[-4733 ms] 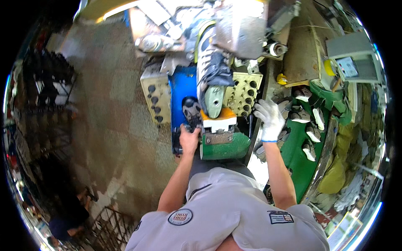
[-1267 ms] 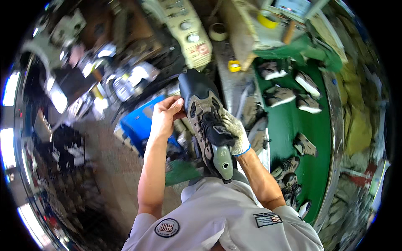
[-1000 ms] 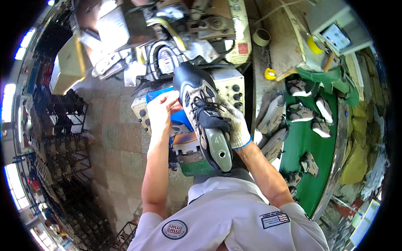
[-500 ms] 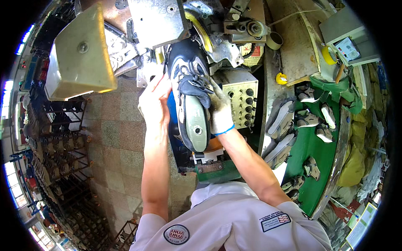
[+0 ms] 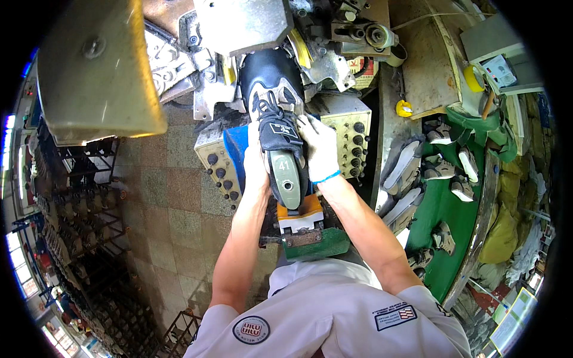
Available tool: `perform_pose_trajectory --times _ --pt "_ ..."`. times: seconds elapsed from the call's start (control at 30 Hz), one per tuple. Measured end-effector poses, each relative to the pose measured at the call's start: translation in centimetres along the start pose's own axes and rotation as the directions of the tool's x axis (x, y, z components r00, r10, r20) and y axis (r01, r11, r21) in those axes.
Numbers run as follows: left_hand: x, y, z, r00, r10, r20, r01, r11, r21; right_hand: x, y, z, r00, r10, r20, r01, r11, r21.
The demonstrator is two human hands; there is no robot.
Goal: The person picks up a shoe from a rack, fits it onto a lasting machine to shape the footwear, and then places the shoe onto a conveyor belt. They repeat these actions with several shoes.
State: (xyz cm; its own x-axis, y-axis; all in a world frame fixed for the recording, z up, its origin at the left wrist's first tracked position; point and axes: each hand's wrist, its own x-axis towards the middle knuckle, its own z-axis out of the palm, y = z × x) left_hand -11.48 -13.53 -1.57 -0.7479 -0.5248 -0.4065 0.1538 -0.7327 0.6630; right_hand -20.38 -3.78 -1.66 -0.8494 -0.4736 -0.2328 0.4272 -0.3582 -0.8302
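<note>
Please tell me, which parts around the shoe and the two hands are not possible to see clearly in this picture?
- Toe of the shoe: head view, hidden under the grey machine plate.
- Left hand fingers: behind the shoe's side.
- Right hand palm: pressed against the shoe, inside a white glove.
- Pieces on the green conveyor: too small and bent by the fisheye rim.

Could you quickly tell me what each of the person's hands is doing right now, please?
Left hand: bare, closed on the left side of the black shoe.
Right hand: in a white glove, closed on the shoe's right side.
</note>
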Motion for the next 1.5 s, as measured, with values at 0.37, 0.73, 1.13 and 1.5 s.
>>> perform_pose_trajectory --times 0.37,0.73,1.13,1.5 --pt "1.2 -0.3 -0.7 0.999 0.000 0.045 0.000 1.000 0.006 0.3 1.5 -0.6 1.000 -0.011 -0.026 0.012 0.999 0.032" --pt "2.5 -1.0 -3.1 0.992 0.125 -0.015 -0.117 0.961 0.249 0.9 1.9 0.3 0.998 0.041 -0.055 -0.034 0.993 0.114" --pt "0.5 0.9 -1.3 0.966 0.255 0.042 -0.242 0.834 0.496 0.9 1.4 0.4 0.993 0.007 -0.117 -0.005 1.000 0.013" --pt "-11.1 -16.4 -17.7 0.881 0.228 -0.415 0.217 0.586 0.781 -13.4 -5.8 -17.9 0.968 -0.148 -0.204 0.091 0.960 -0.266"
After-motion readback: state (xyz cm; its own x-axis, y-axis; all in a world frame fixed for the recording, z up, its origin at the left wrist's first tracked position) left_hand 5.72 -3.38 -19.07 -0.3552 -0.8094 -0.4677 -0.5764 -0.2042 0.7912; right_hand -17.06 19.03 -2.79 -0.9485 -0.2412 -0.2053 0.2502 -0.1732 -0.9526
